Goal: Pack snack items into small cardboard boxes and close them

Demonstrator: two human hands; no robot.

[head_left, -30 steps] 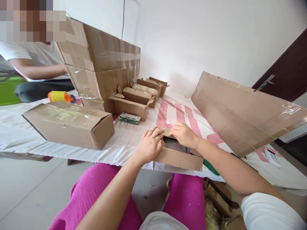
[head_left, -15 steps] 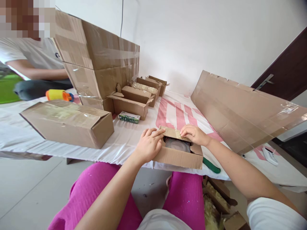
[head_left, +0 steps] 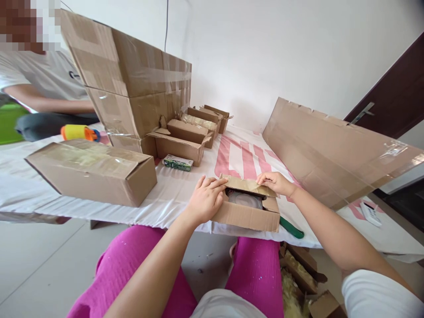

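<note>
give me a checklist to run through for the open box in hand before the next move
1. Left hand on the box: ok, it lies over the left end.
2. Right hand on the flap: ok, fingertips touch it right of middle.
3. Flap shut: not ok, a gap shows.
4. Thing inside identified: cannot tell, partly hidden.
5. Green object clear of both hands: ok, beside the box's right end.

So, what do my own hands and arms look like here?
No gloves, rings or bracelets show on your left hand or right hand. Your right arm has a plain white sleeve ending near the elbow. On your left arm, any sleeve is out of frame.
</note>
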